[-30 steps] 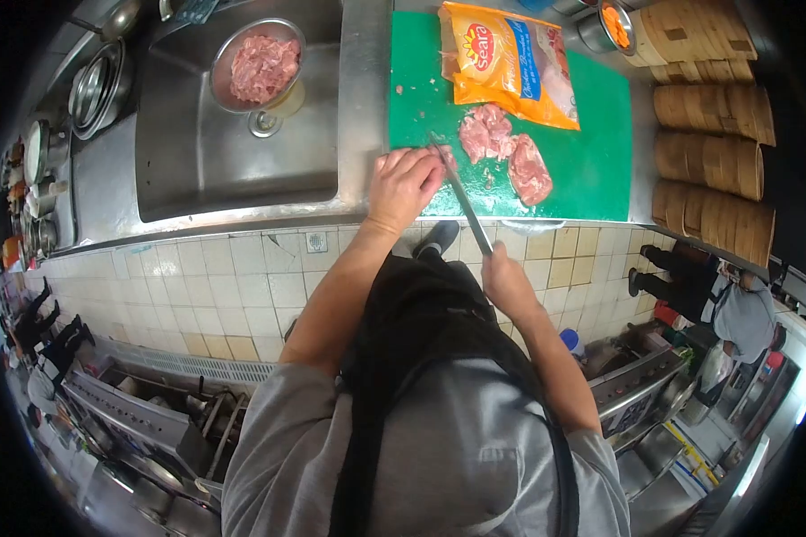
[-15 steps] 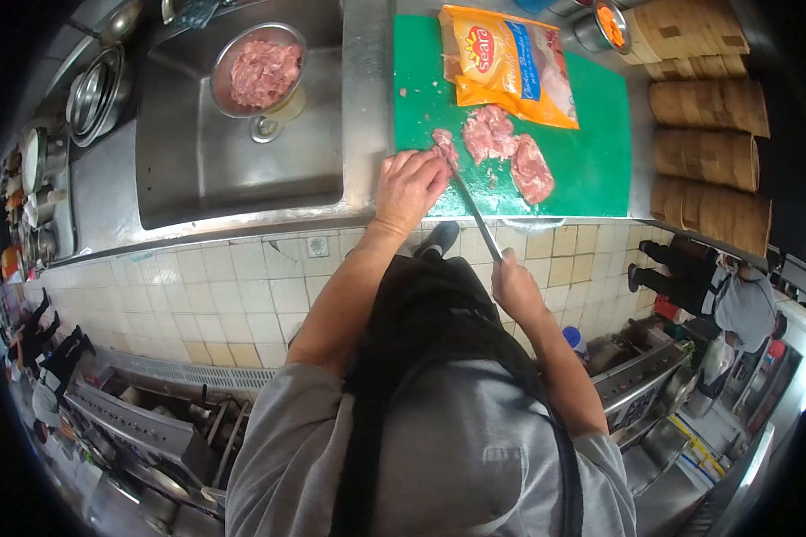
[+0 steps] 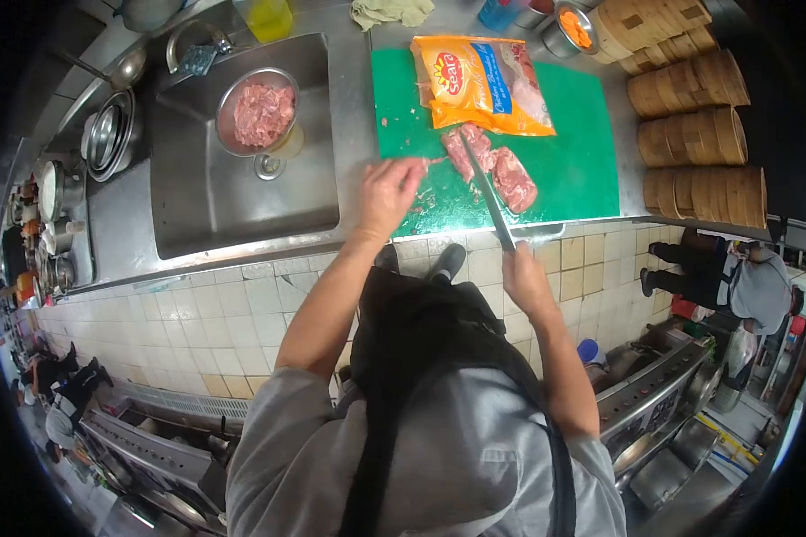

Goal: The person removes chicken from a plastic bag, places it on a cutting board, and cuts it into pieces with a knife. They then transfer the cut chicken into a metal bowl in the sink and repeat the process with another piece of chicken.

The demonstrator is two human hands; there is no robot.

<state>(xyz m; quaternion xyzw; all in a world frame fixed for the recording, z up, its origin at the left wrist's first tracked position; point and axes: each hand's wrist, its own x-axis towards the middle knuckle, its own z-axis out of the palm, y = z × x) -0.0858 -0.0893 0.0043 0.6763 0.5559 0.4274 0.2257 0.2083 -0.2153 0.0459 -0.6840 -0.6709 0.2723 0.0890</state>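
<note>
Gripping knife (image 3: 490, 197) by handle, so closed right hand (image 3: 526, 279) sits clear of edge; blade over chicken pieces (image 3: 517, 183) on green cutting board (image 3: 582, 170). Left hand (image 3: 388, 194) half-curled, blurred, meat scrap (image 3: 436, 161) at fingertips; hold unclear.

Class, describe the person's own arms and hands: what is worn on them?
The left hand and right hand wear no gloves. Both forearms are bare, without visible watch or bracelet, below short grey fabric sleeves.
</note>
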